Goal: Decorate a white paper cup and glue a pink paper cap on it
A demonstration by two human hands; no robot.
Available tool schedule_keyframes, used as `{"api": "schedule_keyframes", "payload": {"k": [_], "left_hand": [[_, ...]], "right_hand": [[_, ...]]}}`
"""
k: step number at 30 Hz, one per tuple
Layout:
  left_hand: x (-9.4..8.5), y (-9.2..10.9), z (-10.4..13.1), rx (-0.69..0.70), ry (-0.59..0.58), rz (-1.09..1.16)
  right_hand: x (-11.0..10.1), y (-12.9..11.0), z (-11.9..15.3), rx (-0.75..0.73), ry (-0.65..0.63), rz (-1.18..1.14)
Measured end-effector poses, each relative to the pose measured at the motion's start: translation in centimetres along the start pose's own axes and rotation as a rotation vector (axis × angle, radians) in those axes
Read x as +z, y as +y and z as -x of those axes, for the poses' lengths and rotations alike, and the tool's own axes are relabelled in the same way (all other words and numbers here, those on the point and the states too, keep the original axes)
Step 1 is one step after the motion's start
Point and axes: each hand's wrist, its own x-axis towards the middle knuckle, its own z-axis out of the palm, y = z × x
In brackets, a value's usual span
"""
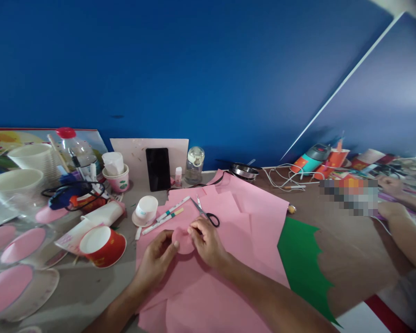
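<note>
A grey-brown table (90, 291) bears pink sheets (208, 277), a green sheet (300, 261), a red cup (113, 247)

We pinch a round pink paper piece (184, 247) in our left hand (159, 253) and right hand (208, 240), above overlapping pink paper sheets (236, 235) on the grey-brown worktop (97, 291). Beyond lie black-handled metal scissors (204, 213) and two slim white markers (159, 224); leftward, we see a red paper cup (113, 249).

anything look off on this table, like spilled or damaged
No spill shows. The green paper stands out: its right edge is jagged, unlike the mostly straight edges of the pink sheets beside it, though that may be deliberate. The scissors also lie with their blades open.
</note>
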Motion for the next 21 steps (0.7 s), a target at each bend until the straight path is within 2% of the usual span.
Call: {"api": "schedule_keyframes", "payload": {"k": [4, 8, 17, 21], "left_hand": [[0.35, -0.36, 0.17, 0.010, 0.022, -0.085], [0.38, -0.49, 0.15, 0.022, 0.067, -0.111], [0.28, -0.60, 0.42, 0.105, 0.032, -0.220], [0.23, -0.39, 0.40, 0.103, 0.074, -0.214]], "right_hand": [[0.01, -0.17, 0.09, 0.008, 0.017, 0.001], [0.10, -0.10, 0.15, -0.062, 0.022, 0.034], [0.52, 0.38, 0.36, -0.101, 0.031, 0.144], [0.14, 0.01, 0.34, -0.113, 0.012, 0.114]]}}
